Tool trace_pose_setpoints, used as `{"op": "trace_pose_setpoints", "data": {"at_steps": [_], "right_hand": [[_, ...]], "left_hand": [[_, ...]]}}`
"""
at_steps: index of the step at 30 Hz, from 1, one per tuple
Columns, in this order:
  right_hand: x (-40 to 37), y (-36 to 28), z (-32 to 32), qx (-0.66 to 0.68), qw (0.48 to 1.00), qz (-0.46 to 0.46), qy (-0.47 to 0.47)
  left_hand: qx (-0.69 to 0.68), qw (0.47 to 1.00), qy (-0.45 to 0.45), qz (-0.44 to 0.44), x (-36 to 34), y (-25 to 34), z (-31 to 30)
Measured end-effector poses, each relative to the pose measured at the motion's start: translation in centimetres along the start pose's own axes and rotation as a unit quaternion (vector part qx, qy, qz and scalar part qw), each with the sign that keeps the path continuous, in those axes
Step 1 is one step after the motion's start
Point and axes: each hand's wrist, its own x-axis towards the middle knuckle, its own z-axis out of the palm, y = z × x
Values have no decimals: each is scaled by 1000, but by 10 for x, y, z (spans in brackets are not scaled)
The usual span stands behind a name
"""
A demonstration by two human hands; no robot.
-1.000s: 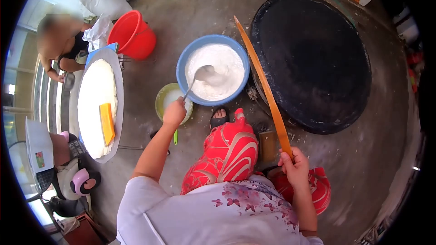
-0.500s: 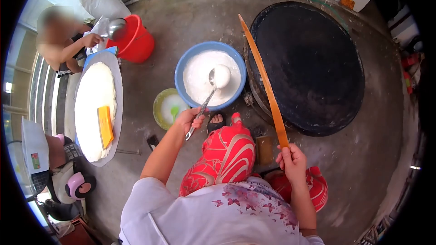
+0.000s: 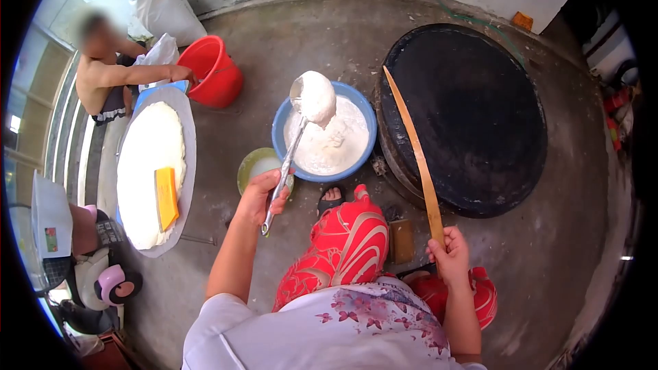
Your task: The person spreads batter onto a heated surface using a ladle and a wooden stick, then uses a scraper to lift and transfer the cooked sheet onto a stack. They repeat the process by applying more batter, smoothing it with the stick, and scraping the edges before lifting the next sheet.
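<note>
My left hand is closed around the handle of a metal ladle. White batter heaps over the ladle's bowl, which is raised above a blue basin holding more of the same batter. In my right hand is the end of a long, flat wooden spatula. Its far tip points up and away, overlapping the left edge of a large round black griddle. The griddle's surface is dark and bare.
At the left, a person reaches into a red bucket. Near them, a board carries a white sheet with a yellow scraper on it. A green bowl sits beside the basin. A scooter stands lower left.
My left hand has lifted the batter-filled ladle up out of the basin. The wooden spatula stays in my right hand. The other person's hand has gone into the red bucket.
</note>
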Motion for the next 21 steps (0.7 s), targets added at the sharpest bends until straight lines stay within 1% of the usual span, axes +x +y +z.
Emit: {"op": "trace_pose_setpoints", "data": {"at_steps": [2,6,8,9,11,12,13,15,16,17,18,19,21], "right_hand": [[0,2,0,3,1000,-17,-3],[1,4,-7,-27,1000,-8,-6],[-2,7,-8,-30,999,-11,4],[-3,8,-9,-31,999,-9,4],[-5,12,-11,-50,999,-2,20],[-6,13,-10,-51,998,-1,21],[-6,15,-10,-52,998,8,30],[-5,19,-11,-55,998,17,37],[-3,22,-10,-52,998,1,37],[-1,24,-9,-48,998,-16,35],[2,23,-7,-46,998,-18,31],[5,21,-6,-41,999,-22,25],[10,16,-4,-34,999,-29,19]], "left_hand": [[-55,998,-11,-17,19,-13,-1],[-92,994,2,-60,88,-68,-23],[-77,984,64,-146,110,-89,-36],[-78,984,65,-148,112,-96,-44],[-114,963,133,-203,107,-100,-54],[-113,962,152,-198,101,-101,-62],[-114,962,150,-198,90,-96,-67],[-80,975,138,-157,67,-84,-71],[-82,975,139,-155,56,-76,-67],[-59,982,123,-130,44,-67,-63],[-35,988,107,-105,33,-57,-57],[-34,988,109,-100,22,-48,-48],[-11,993,99,-65,3,-30,-28]]}}
